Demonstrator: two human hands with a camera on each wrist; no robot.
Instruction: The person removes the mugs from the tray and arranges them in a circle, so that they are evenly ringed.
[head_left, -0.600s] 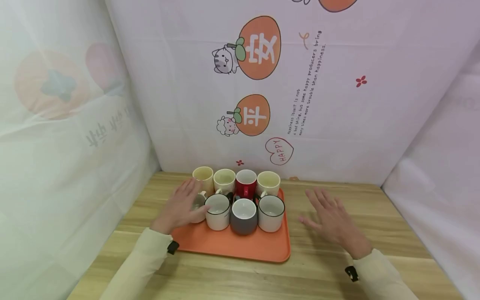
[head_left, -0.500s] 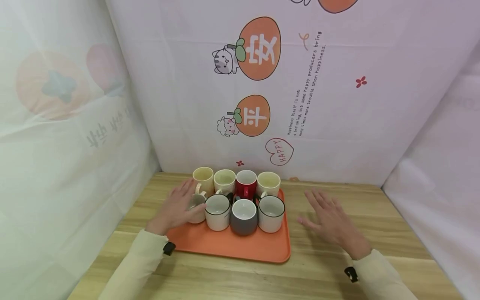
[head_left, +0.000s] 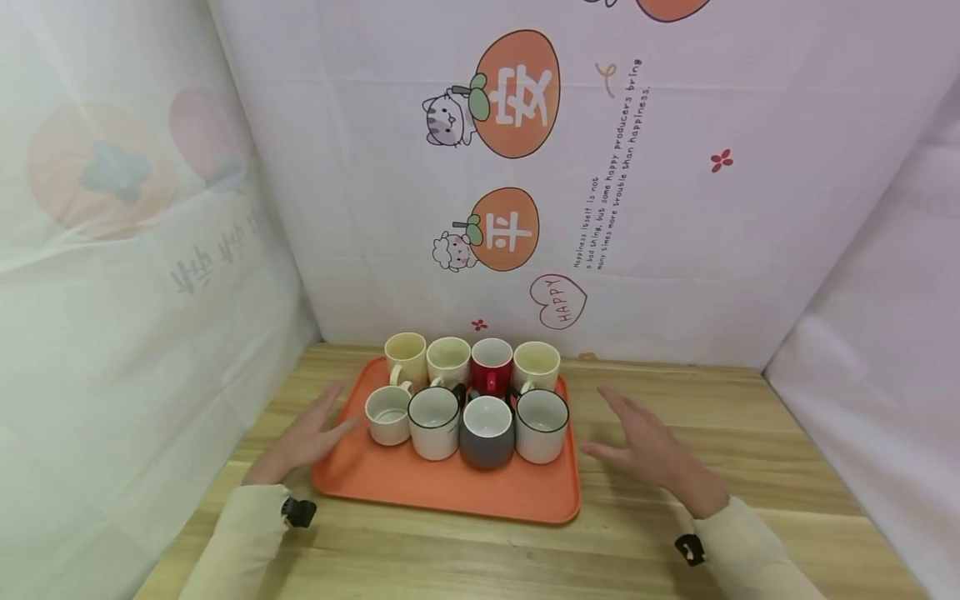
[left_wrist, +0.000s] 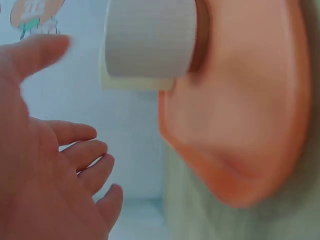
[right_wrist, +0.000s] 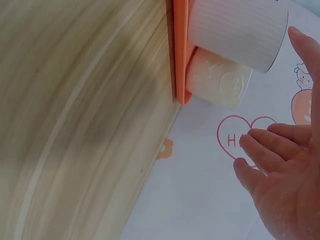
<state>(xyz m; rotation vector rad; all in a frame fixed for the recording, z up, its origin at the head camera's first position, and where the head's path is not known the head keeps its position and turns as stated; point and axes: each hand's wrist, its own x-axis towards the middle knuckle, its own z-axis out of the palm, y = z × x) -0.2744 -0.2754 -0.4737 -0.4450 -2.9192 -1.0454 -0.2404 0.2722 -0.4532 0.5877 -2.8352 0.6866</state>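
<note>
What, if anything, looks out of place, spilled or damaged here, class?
The eight mugs stand upright on the orange tray, with no spill or damage visible. Only the backdrop cloth looks odd: its print, such as the HAPPY heart, runs sideways, as if hung turned.

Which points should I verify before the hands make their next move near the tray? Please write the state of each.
1. Eight mugs upright: ok.
2. Orange tray flat on the table: ok.
3. Left hand free: ok, holding nothing.
4. Right hand free: ok, holding nothing.
5. Mugs spread evenly over the tray: not ok, its near strip is bare.
6. Grey mug apart from its neighbours: cannot tell, they stand too close together.
</note>
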